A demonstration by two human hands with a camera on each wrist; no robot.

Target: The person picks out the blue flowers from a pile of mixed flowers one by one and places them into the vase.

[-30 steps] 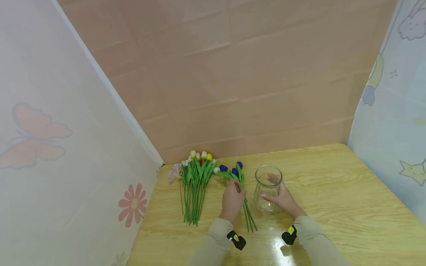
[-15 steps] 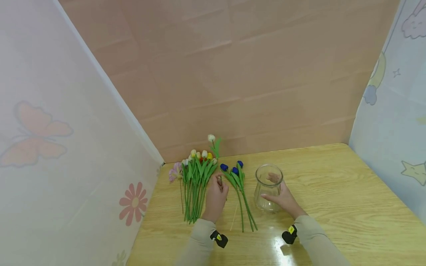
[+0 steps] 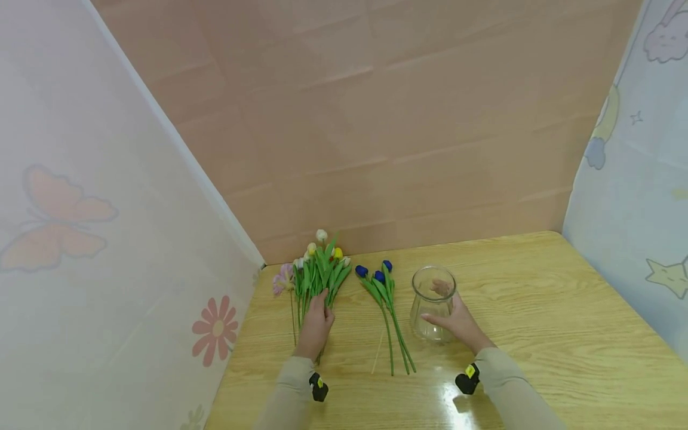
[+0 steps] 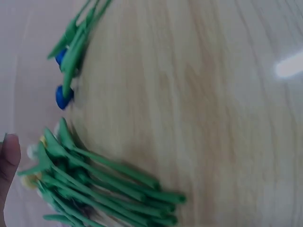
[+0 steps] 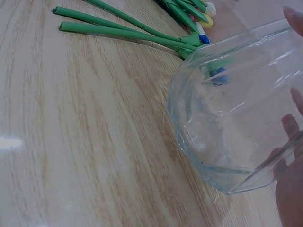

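Note:
My left hand (image 3: 317, 325) is over the bunch of mixed tulips (image 3: 306, 292), pinching a white tulip (image 3: 321, 235) whose head stands above the others. Only the thumb (image 4: 9, 158) shows at the edge of the left wrist view, so the grip itself is mostly hidden. My right hand (image 3: 457, 322) holds a clear glass vase (image 3: 430, 301) by its side, thumb in front and fingers behind. The vase stands upright on the table with no flowers in it. Between the hands lie several blue tulips (image 3: 379, 277), stems toward me.
A pale purple flower (image 3: 283, 279) on a thin stem lies left of the bunch. A thin pale stick or strip (image 3: 378, 352) lies beside the blue tulips' stems. The wooden table (image 3: 537, 334) meets a brown backdrop behind and patterned walls on both sides.
My left hand has lifted the white tulip from among the blue tulips and carried it left, onto the mixed bunch. The right hand and vase have stayed in place.

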